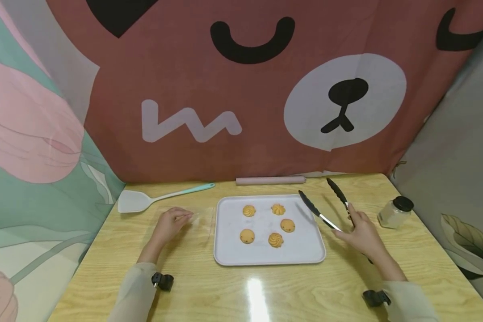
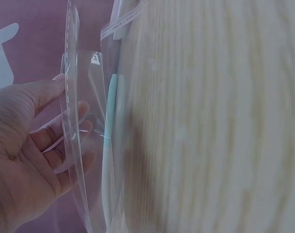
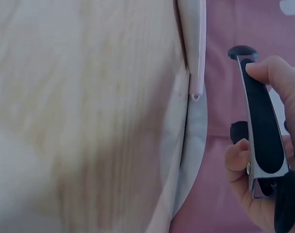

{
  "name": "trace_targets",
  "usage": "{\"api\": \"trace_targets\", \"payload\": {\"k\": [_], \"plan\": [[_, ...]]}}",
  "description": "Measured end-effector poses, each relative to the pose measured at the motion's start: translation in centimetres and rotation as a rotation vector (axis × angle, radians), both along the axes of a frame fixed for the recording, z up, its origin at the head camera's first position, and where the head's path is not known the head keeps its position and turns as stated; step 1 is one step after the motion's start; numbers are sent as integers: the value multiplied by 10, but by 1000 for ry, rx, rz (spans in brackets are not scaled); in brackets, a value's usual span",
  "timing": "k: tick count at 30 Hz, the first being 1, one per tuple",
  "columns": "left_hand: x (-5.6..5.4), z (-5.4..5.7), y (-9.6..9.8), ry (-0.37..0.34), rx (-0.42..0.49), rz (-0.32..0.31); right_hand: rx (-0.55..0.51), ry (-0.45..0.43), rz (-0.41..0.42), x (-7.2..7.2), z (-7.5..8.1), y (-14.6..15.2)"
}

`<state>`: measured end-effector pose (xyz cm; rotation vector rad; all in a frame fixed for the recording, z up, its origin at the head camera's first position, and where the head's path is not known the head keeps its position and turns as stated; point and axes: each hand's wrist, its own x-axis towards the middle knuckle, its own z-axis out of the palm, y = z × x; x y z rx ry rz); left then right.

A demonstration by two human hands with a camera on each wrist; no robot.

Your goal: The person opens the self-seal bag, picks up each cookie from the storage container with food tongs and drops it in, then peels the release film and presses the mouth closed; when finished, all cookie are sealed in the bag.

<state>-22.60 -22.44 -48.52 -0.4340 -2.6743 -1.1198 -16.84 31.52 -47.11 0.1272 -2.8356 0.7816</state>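
My left hand (image 1: 172, 226) pinches the edge of a clear plastic bag (image 1: 203, 221) left of the tray. In the left wrist view the thumb is on one side of the bag (image 2: 70, 116) and the fingers show through and behind it. My right hand (image 1: 362, 235) grips metal tongs (image 1: 310, 205) with black tips, spread apart; one tip is over the tray's right side. The thumb presses the black handle pad of the tongs (image 3: 264, 121) in the right wrist view. Several cookies lie on a white tray (image 1: 261, 259), some swirled (image 1: 275, 240), some round and flatter (image 1: 247, 236).
A white spatula (image 1: 133, 201) with a turquoise handle lies at the back left. Behind the tray is a pinkish rolling pin (image 1: 270, 180). A glass jar (image 1: 394, 212) with a black lid stands on the right. Printed cloth (image 1: 185, 156) hangs along the table's back edge.
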Motion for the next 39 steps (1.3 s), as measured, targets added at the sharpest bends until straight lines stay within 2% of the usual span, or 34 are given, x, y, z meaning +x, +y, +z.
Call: {"api": "trace_targets", "payload": {"k": [6, 11, 20, 27, 39], "plan": [[0, 2, 1, 5, -17, -8, 11, 62, 63, -2, 2, -13], [0, 3, 1, -20, -3, 0, 14, 126, 122, -5, 4, -24], [-2, 2, 0, -13, 0, 3, 8, 89, 214, -9, 9, -48], [-1, 3, -2, -32, 13, 14, 16, 132, 319, -14, 6, -64], [2, 4, -4, -73, 21, 35, 51, 124, 413, -22, 5, -91]]}}
